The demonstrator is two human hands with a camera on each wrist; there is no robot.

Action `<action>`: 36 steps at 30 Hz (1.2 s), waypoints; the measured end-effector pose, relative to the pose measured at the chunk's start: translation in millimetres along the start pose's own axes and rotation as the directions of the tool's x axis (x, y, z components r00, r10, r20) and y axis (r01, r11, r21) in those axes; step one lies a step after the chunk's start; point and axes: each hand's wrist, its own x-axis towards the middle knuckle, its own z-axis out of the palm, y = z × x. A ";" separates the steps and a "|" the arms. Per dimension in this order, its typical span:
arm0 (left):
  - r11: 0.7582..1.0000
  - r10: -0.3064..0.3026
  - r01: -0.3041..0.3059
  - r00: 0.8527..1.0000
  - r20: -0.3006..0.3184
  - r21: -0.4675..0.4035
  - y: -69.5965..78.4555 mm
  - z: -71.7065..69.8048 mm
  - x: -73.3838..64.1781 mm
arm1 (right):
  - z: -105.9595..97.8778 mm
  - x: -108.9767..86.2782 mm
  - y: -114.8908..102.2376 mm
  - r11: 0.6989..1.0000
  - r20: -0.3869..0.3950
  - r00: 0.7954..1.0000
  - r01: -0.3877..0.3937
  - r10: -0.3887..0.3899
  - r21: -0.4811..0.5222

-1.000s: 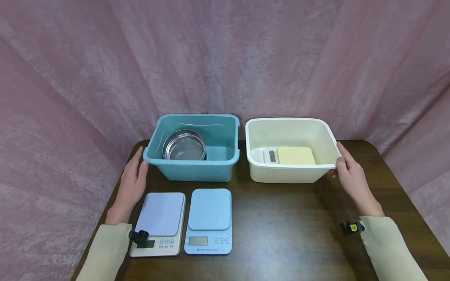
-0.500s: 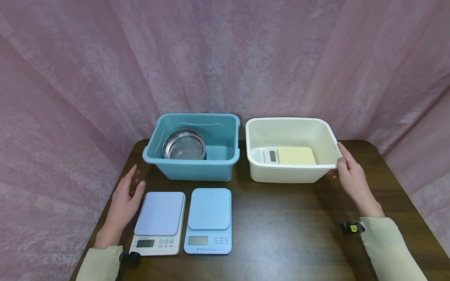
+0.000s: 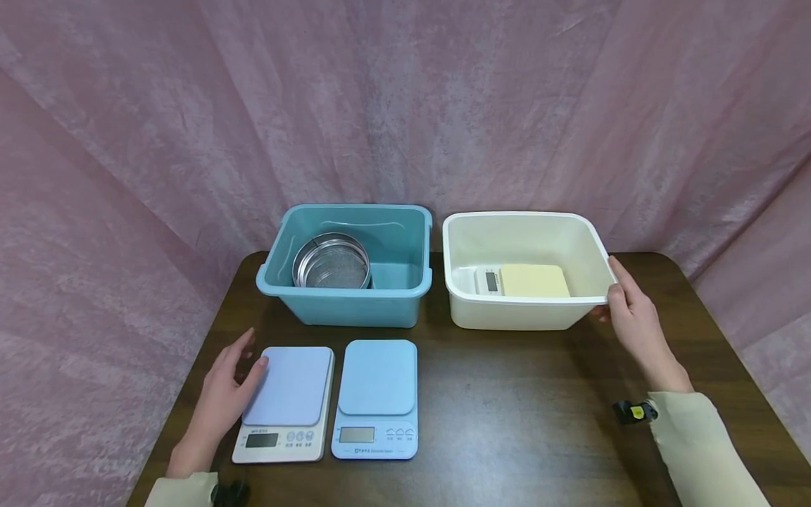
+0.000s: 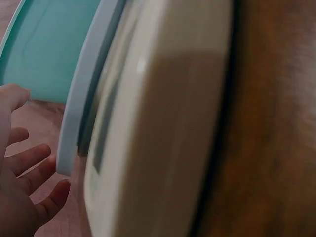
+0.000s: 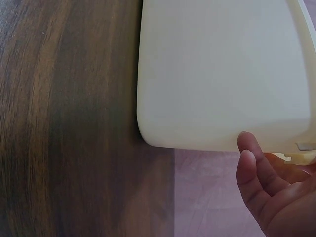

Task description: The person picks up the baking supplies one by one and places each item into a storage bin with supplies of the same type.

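My left hand (image 3: 222, 394) is at the left side of a kitchen scale (image 3: 288, 387) with a lilac platform, thumb at the platform's edge in the head view. In the left wrist view its fingers (image 4: 34, 173) are spread and relaxed beside that scale. A light-blue kitchen scale (image 3: 376, 380) lies just to the right. My right hand (image 3: 636, 324) grips the right end of a white plastic basin (image 3: 513, 315) at its rim, with some fingers tucked beneath. Inside the basin rests a white kitchen scale with a yellow platform (image 3: 533, 281).
A teal basin (image 3: 355, 310) stands at the back left, holding a round metal sieve (image 3: 332, 264). Both basins sit near the back edge of the dark wooden table (image 3: 500, 408). Behind them hangs a pink curtain (image 3: 405, 105).
The left hand has left the teal basin's left end and come back towards me, down to the lilac scale. My right hand keeps its place on the white basin.
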 end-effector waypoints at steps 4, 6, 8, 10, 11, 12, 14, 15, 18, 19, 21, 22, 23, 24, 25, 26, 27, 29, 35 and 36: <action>1.000 -0.012 0.012 1.000 0.018 0.012 -2.6 -0.2 -5.7 | 0.0 -0.1 0.4 1.000 -0.002 1.000 0.001 -0.001 -0.005; 1.000 -0.022 0.021 0.999 0.029 0.021 -3.7 -0.4 -7.8 | 0.0 0.0 0.8 1.000 -0.002 1.000 0.003 -0.003 -0.006; 0.999 -0.032 0.031 0.999 0.038 0.033 -4.3 -0.5 -10.4 | 0.3 0.1 1.3 1.000 -0.002 1.000 0.005 -0.005 -0.006; 0.999 -0.036 0.035 0.999 0.038 0.038 -5.5 0.1 -13.2 | 0.5 0.2 1.9 1.000 -0.003 1.000 0.006 -0.006 -0.006; 0.999 -0.036 0.034 0.999 0.034 0.040 -6.2 0.7 -14.8 | 0.5 0.3 2.0 1.000 -0.002 1.000 0.004 -0.004 -0.005; 0.999 -0.035 0.033 0.999 0.031 0.039 -6.6 1.1 -16.5 | 0.5 0.3 2.2 1.000 -0.001 1.000 0.004 -0.004 -0.002; 0.999 -0.032 0.031 0.999 0.023 0.035 -7.8 2.1 -18.9 | 0.3 0.5 2.4 1.000 0.001 1.000 0.002 -0.002 -0.001; 0.999 -0.032 0.031 0.999 0.020 0.032 -8.4 2.5 -20.0 | 0.1 0.5 2.5 1.000 0.002 1.000 0.002 -0.002 0.001; 0.999 -0.036 0.036 0.999 0.014 0.030 -9.7 3.2 -22.2 | -0.3 0.7 2.6 1.000 0.004 1.000 0.002 -0.002 0.004; 0.999 -0.041 0.040 0.999 0.012 0.032 -10.1 3.5 -22.6 | -0.3 0.7 2.7 1.000 0.004 1.000 0.001 -0.001 0.004; 0.998 -0.052 0.052 0.999 0.012 0.035 -10.9 3.8 -23.9 | -0.2 0.7 2.8 1.000 0.004 1.000 0.000 0.000 0.006; 0.998 -0.058 0.058 0.998 0.012 0.040 -11.3 4.0 -24.6 | -0.1 0.8 2.8 1.000 0.004 1.000 -0.001 0.001 0.007; 0.997 -0.065 0.064 0.998 0.013 0.041 -11.7 4.2 -25.5 | 0.1 0.8 2.8 1.000 0.004 1.000 -0.001 0.001 0.006; 0.997 -0.070 0.070 0.997 0.013 0.041 -12.3 4.5 -26.2 | 0.4 0.9 2.9 1.000 0.004 1.000 -0.002 0.002 0.006; 0.996 -0.074 0.073 0.997 0.013 0.041 -12.9 4.7 -27.2 | 0.6 0.9 2.9 1.000 0.003 1.000 -0.002 0.002 0.006; 0.996 -0.075 0.075 0.997 0.012 0.042 -13.5 5.0 -28.1 | 0.9 1.0 2.9 1.000 0.001 1.000 -0.001 0.001 0.006; 0.996 -0.074 0.074 0.997 0.009 0.041 -14.1 5.2 -29.0 | 1.1 0.9 2.9 1.000 0.000 1.000 -0.001 0.001 0.004; 0.997 -0.065 0.065 0.998 0.003 0.036 -15.3 5.5 -30.4 | 1.5 0.9 2.8 1.000 -0.004 1.000 0.001 -0.001 0.004; 0.998 -0.059 0.059 0.998 0.004 0.036 -17.3 5.2 -30.9 | 1.6 1.1 2.2 1.000 -0.006 1.000 -0.001 0.001 0.009; 0.997 -0.063 0.063 0.998 0.009 0.040 -17.7 5.0 -30.7 | 1.5 1.2 2.0 1.000 -0.004 1.000 -0.002 0.002 0.010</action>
